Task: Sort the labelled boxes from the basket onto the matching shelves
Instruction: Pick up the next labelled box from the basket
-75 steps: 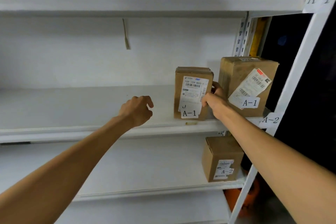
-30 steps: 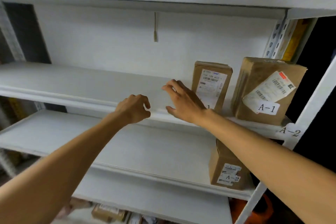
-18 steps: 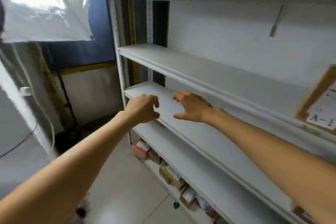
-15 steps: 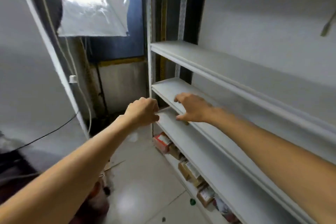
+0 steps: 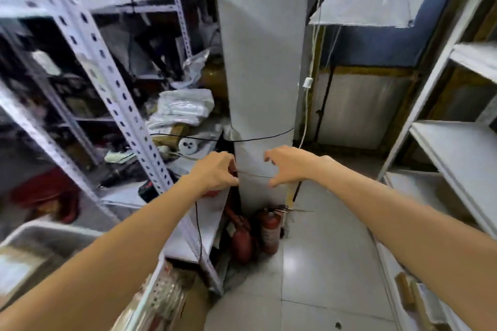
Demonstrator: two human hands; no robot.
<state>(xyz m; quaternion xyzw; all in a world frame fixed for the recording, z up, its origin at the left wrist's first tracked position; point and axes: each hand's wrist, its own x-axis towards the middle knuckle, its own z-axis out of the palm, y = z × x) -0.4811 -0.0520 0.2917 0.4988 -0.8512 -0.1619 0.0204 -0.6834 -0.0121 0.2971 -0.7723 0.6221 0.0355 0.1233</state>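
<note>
White wrapping covers a pillar (image 5: 263,67) that stands just beyond both sets of fingertips. The left hand (image 5: 215,172) is held out with its back up. Its fingers are loosely curled under and hold nothing. The right hand (image 5: 287,165) is just to the right of it and apart from it. Its fingers (image 5: 270,156) are spread wide and bent like a claw, and they also hold nothing. Neither hand touches the pillar as far as can be seen.

A black cord (image 5: 258,138) crosses the pillar a little above the fingers. Two red fire extinguishers (image 5: 269,231) stand on the tiled floor (image 5: 322,263) at the pillar's foot, below the fingers.

The pale grey basket (image 5: 53,228) sits well to the left of the left fingers, lower down and under the left forearm. A cardboard box (image 5: 18,266) with a white label lies inside it, but the label is too blurred to read. The white shelves (image 5: 457,153) run well to the right of the right fingers.

A perforated metal upright (image 5: 107,83) slants up to the left of the left fingers. Behind it, a heap of white bags (image 5: 185,107) rests on a cluttered rack.
</note>
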